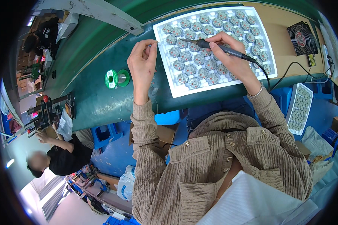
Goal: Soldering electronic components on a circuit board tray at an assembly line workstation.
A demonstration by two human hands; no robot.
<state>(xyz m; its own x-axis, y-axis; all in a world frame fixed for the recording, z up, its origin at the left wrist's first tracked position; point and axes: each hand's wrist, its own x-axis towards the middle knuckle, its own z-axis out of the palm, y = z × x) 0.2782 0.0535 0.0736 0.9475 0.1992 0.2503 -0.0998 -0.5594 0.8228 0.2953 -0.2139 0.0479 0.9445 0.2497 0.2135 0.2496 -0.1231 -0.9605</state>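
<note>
My right hand (233,56) grips a soldering iron (229,51) by its dark handle. Its tip reaches left over the upper left part of a white foam tray (221,85). Rows of small round grey motor-like parts (202,73) fill the tray. Just off the tray's left edge, my left hand (142,62) is closed in a pinch, thumb against forefinger. A fine strand of solder wire (156,107) shows below that hand; the bit between the fingertips is too small to see clearly. To the left stands a green-and-white solder spool (116,78) on the green mat.
A black fan (302,38) stands at the far right on brown board, with the iron's cord (268,80) and other cables near it. Another filled tray (300,108) sits lower right. A metal post (133,28) rises behind. At left, a person (64,153) works by a lever press (47,112).
</note>
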